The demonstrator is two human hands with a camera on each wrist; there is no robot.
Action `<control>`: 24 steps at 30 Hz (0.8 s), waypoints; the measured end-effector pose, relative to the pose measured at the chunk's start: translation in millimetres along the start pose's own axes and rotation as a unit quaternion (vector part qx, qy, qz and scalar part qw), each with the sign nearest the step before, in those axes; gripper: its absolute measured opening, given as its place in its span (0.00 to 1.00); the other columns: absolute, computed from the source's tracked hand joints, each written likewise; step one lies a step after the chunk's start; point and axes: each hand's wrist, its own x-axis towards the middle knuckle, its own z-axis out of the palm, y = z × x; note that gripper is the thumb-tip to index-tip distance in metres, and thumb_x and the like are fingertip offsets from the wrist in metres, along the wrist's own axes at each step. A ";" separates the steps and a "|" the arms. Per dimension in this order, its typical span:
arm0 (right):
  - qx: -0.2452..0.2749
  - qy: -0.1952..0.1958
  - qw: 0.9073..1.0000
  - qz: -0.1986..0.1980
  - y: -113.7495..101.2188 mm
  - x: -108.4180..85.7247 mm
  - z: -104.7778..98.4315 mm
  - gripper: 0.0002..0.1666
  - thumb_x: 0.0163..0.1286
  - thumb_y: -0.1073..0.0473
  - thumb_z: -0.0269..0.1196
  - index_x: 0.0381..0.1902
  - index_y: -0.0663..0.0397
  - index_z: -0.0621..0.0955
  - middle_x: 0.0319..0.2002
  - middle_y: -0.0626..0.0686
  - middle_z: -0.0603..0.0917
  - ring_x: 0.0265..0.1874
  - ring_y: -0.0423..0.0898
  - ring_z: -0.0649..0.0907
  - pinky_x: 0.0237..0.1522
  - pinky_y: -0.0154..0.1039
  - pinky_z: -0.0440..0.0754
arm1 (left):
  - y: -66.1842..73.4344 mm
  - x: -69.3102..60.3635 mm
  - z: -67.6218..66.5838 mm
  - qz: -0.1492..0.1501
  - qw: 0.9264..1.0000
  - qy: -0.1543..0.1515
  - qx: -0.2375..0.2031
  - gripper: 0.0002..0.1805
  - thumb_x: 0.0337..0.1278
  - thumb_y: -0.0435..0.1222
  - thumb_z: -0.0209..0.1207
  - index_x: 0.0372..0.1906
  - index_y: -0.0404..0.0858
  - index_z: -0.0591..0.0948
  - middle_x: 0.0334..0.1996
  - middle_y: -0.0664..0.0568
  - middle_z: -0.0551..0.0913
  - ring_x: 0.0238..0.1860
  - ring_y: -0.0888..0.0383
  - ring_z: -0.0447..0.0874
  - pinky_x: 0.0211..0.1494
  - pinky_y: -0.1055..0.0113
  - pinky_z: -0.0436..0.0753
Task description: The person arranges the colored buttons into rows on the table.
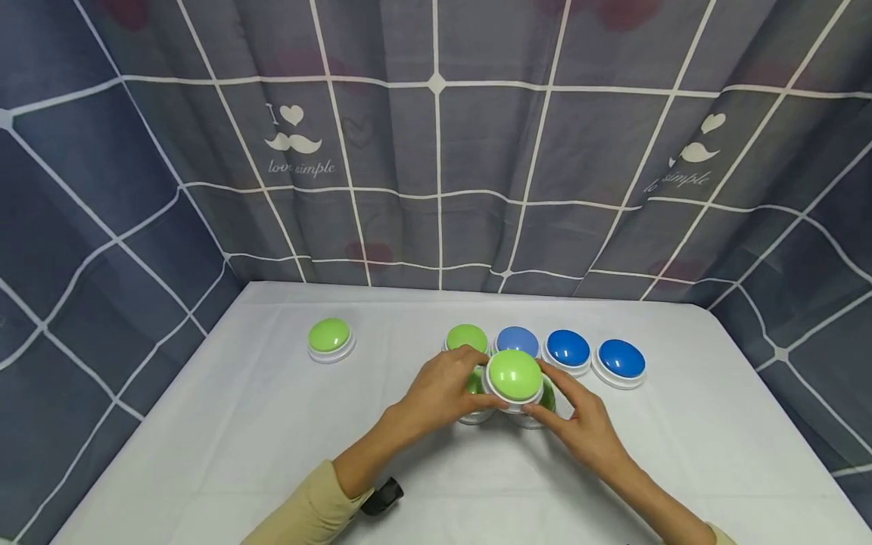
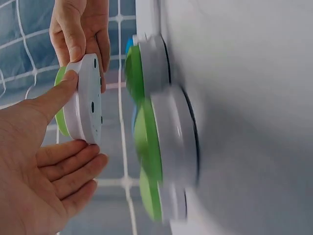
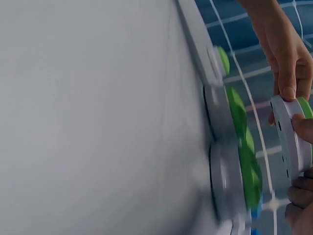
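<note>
Both hands hold one round push button (image 1: 515,375) with a green domed top and a white base, raised above the table. My left hand (image 1: 441,387) pinches its left side, thumb at the front. From the right, my right hand (image 1: 580,420) grips the same button between thumb and fingers. The left wrist view shows the button's flat underside (image 2: 93,105) with small dark holes. Beneath it, two more green buttons (image 1: 474,412) stand on the table, partly hidden by the hands and the held button.
Behind the hands stand another green button (image 1: 466,337) and, in a row to its right, three blue buttons (image 1: 568,347). A lone green button (image 1: 329,335) sits farther left. A white cloth covers the table (image 1: 272,424); a grey checked curtain (image 1: 388,136) hangs behind it.
</note>
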 end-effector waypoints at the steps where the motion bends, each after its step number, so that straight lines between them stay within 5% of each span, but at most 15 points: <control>1: -0.011 0.003 1.000 0.005 2.5 -3.2 -6.8 0.41 0.59 0.56 0.75 0.69 0.55 0.72 0.65 0.55 0.76 0.66 0.58 0.72 0.62 0.60 0.70 | 5.2 6.1 4.6 0.005 1.000 -0.007 0.008 0.36 0.42 0.58 0.74 0.53 0.39 0.83 0.44 0.54 0.84 0.43 0.60 0.81 0.45 0.65 0.81; 15: -0.100 -0.003 0.988 0.116 36.5 -38.5 -66.8 0.44 0.60 0.51 0.74 0.70 0.58 0.70 0.65 0.68 0.72 0.63 0.71 0.70 0.55 0.68 0.71 | 54.2 62.9 59.8 0.103 0.990 -0.061 0.078 0.36 0.42 0.64 0.70 0.52 0.43 0.83 0.41 0.59 0.82 0.40 0.68 0.78 0.41 0.76 0.76; 24: -0.133 -0.043 0.979 0.149 54.1 -46.9 -70.2 0.46 0.59 0.47 0.74 0.69 0.63 0.70 0.64 0.71 0.71 0.63 0.74 0.68 0.57 0.70 0.68 | 57.0 71.3 84.9 0.145 0.972 -0.084 0.166 0.28 0.43 0.69 0.65 0.31 0.49 0.82 0.27 0.64 0.73 0.28 0.67 0.69 0.37 0.73 0.74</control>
